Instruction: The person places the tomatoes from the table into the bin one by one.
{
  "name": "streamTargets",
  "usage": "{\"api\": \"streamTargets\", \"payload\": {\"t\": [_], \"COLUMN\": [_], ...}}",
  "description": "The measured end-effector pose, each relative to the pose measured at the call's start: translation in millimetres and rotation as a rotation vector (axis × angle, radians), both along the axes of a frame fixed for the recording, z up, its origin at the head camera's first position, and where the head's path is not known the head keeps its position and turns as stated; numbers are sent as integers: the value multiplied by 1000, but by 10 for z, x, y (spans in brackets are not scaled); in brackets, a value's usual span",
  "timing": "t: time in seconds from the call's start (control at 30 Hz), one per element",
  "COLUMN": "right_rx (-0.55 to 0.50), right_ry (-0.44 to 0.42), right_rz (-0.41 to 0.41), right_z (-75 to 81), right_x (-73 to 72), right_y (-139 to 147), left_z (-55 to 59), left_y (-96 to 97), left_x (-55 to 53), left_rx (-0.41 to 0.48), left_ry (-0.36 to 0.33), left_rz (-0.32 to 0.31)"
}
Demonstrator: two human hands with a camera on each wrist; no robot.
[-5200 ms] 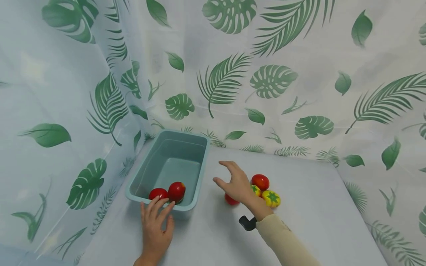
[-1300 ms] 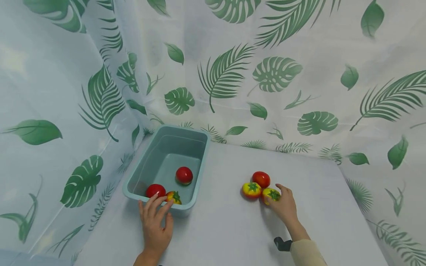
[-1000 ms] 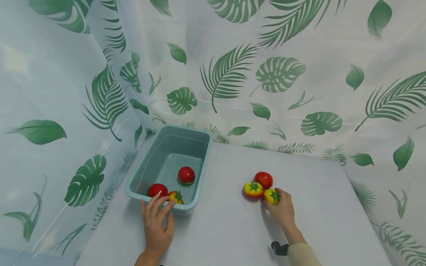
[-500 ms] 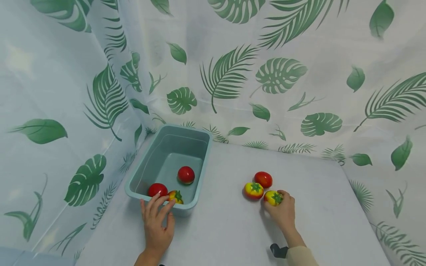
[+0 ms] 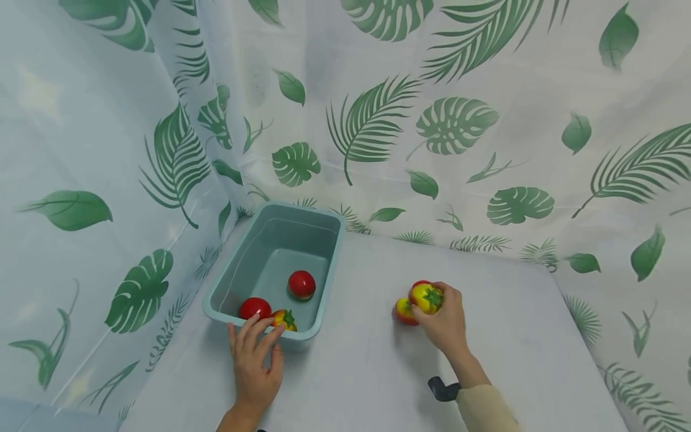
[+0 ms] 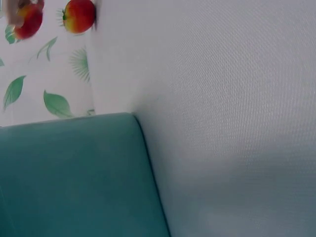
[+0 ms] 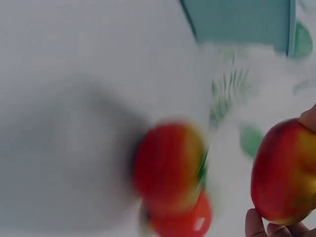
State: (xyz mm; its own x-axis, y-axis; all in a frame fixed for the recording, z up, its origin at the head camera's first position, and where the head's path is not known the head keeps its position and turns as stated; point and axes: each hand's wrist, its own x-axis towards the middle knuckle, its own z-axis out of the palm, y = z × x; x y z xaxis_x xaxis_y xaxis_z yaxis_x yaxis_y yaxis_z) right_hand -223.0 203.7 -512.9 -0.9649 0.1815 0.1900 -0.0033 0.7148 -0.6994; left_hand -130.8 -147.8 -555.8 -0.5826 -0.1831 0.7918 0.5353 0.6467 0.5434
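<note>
My right hand (image 5: 449, 321) pinches a yellow-and-red tomato (image 5: 426, 297) with a green star-shaped top, raised above the table. The right wrist view shows that tomato (image 7: 279, 173) between thumb and fingertips. Close below it, a second yellow-and-red tomato (image 5: 403, 313) stands on the table. Behind the held one, a red tomato (image 5: 421, 282) is mostly hidden. On the left, my left hand (image 5: 256, 366) rests its spread fingers at the near rim of a blue-green bin (image 5: 328, 273). Inside the bin lie two red tomatoes (image 5: 302, 284) and a yellow-red one (image 5: 284, 320), partly covered by fingertips.
A white cloth covers the table (image 5: 356, 372). Leaf-printed curtains (image 5: 378, 174) hang behind and to the left, close to the bin's far end. A black wrist mount (image 5: 444, 389) sticks out below my right wrist.
The right hand has gripped the right-hand yellow-red tomato and lifted it up and leftward. Earlier, another yellow-red tomato came into the bin and a red one there shifted. The left hand stays put.
</note>
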Motion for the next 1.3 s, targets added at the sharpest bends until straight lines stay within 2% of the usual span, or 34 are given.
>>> {"api": "streamTargets", "payload": {"t": [0.13, 0.27, 0.4, 0.5, 0.63, 0.73, 0.87, 0.97, 1.1, 1.3], "right_rx": [-53, -106, -86, -50, -38, -38, -13, -4, -21, -19], "right_ry": [81, 133, 181, 193, 200, 191, 134, 122, 153, 127], "right_rz": [167, 288, 397, 460, 540, 634, 734, 745, 744, 751], "right_z": [197, 421, 615, 698, 721, 695, 624, 588, 618, 621], "right_x": [-63, -133, -248, -317, -363, -373, -338, -324, -349, -338], "right_y": [-525, -978, -1290, -1432, -1556, -1647, -1743, -1778, -1792, -1797], "left_z": [-2, -4, 24, 42, 37, 9, -55, -82, -60, -51], "left_y": [-15, -10, 2, 16, 25, 24, 37, 49, 53, 50], "left_x": [5, 6, -32, -51, -33, 7, 80, 94, 34, 19], "left_rx": [1, -7, -9, -12, -22, -28, -14, -3, -2, -3], "left_ry": [0, 1, 17, 18, -18, -35, -30, -20, 0, -2], "left_rz": [5, 5, 3, 1, -2, 12, 49, 63, 63, 54]}}
